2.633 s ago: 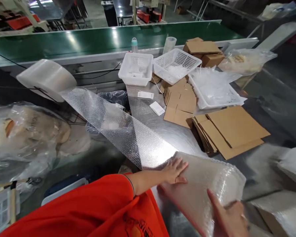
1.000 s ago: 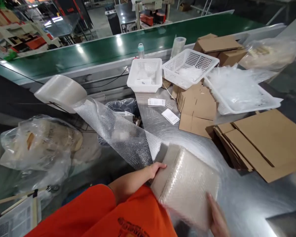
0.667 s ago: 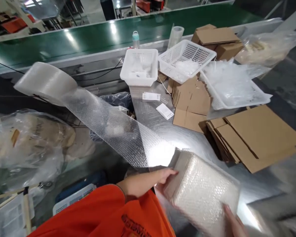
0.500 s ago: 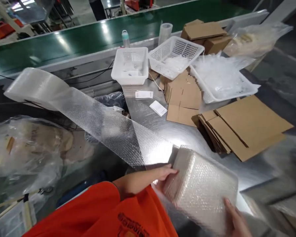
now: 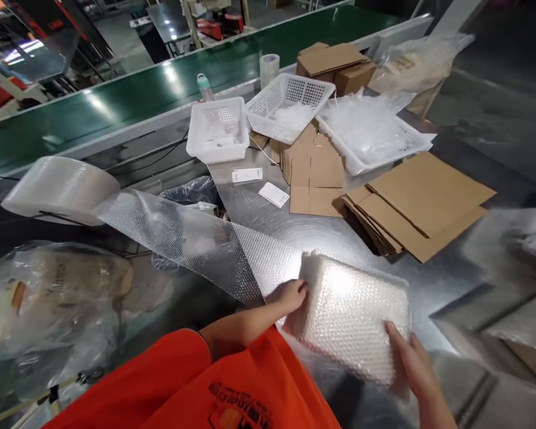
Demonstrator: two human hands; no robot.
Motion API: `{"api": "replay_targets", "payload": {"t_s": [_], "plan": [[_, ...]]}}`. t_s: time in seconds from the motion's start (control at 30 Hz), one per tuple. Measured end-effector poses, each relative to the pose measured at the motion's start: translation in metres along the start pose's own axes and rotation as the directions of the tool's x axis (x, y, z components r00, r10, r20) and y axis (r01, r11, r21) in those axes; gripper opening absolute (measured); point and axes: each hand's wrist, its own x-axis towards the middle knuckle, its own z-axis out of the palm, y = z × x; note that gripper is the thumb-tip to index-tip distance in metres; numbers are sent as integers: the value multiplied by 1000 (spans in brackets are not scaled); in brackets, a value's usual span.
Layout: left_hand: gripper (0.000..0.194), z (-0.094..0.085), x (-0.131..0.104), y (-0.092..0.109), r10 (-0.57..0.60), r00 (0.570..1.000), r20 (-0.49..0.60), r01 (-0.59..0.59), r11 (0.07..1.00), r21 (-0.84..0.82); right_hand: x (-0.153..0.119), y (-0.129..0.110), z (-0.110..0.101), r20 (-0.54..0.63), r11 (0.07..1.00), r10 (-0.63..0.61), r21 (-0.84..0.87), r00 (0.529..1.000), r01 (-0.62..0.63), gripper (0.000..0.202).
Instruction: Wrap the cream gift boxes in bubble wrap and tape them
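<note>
A box-shaped package wrapped in bubble wrap [image 5: 357, 316] is between my two hands over the near part of the metal table. My left hand [image 5: 293, 296] grips its left end with curled fingers, where the wrap meets the package. My right hand [image 5: 408, 357] holds the opposite end, thumb on top and the other fingers partly hidden along the side. From the package, a strip of bubble wrap [image 5: 214, 253] runs left to a large bubble wrap roll [image 5: 62, 187]. What the wrapping encloses cannot be made out.
Flattened cardboard boxes [image 5: 433, 196] and folded cardboard [image 5: 317, 170] lie beyond the package. Two small white cards [image 5: 274, 195] are nearby. White baskets [image 5: 218, 154] stand farther back, before a green conveyor belt [image 5: 134, 89]. Plastic-covered goods [image 5: 62, 280] sit at lower left.
The package has moved slightly away from me and its top shows more evenly, with both hands still on it. The strip sags and twists more near the roll. My view has shifted.
</note>
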Motion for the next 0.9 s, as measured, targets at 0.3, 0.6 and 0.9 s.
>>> {"api": "replay_targets", "payload": {"t_s": [0.3,0.6,0.9], "plan": [[66,-42,-21,-16,284,956,-81,-213,854,475,-80,-29,82,-75,444,-796,-747,601,495,79],[105,-115,2,-53,88,990,110,-140,537,832,-99,-43,189,283,126,-764,-816,580,564,61],[102,-116,0,-52,68,990,120,-138,428,893,-109,43,119,-469,700,-710,-548,525,458,53]]}}
